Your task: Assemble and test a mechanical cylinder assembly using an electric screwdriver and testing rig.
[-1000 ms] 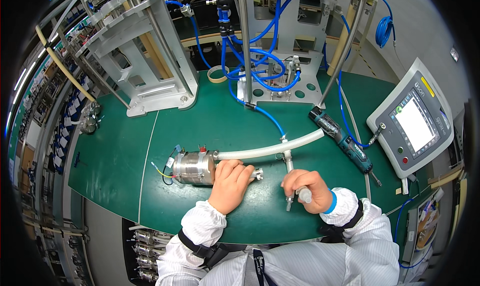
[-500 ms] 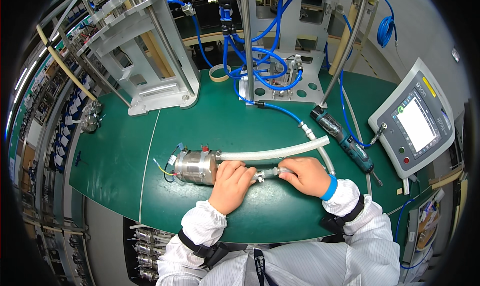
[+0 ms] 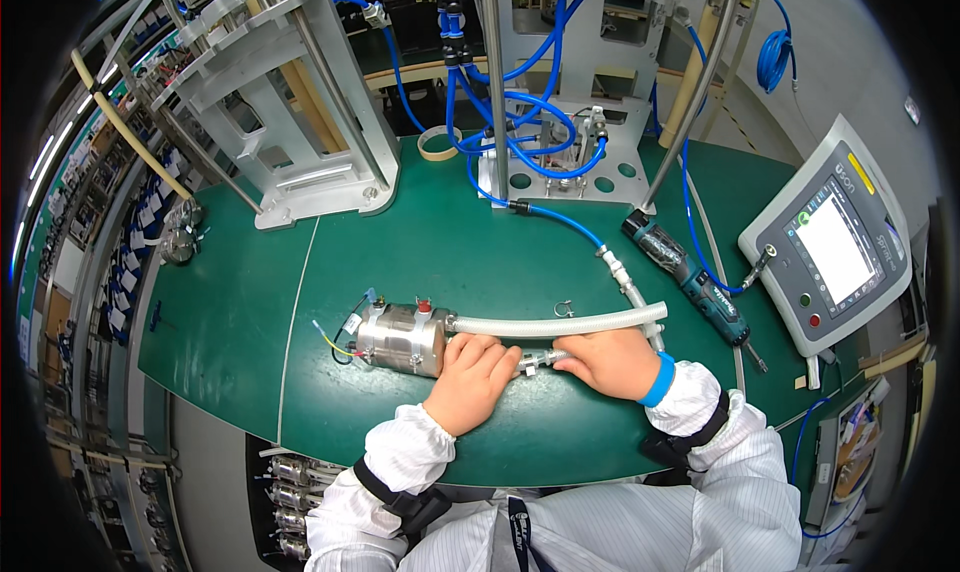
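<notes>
A shiny metal cylinder (image 3: 400,338) with coloured wires at its left end lies on the green mat (image 3: 480,262). A pale translucent hose (image 3: 560,323) runs from it to the right. My left hand (image 3: 472,380) rests against the cylinder's right end, fingers curled over a small metal fitting (image 3: 540,358). My right hand (image 3: 612,360) grips the other end of that fitting, just below the hose. The fitting is mostly hidden between the two hands.
A blue powered screwdriver (image 3: 690,277) lies to the right, beside a grey touch-screen console (image 3: 835,242). Behind stand a metal frame fixture (image 3: 290,122), a station with blue air hoses (image 3: 545,142), a tape roll (image 3: 440,143) and a small clamp ring (image 3: 565,309).
My right hand has moved left from the mat near the front edge and taken hold of the fitting beside my left hand. The left hand and cylinder have stayed put.
</notes>
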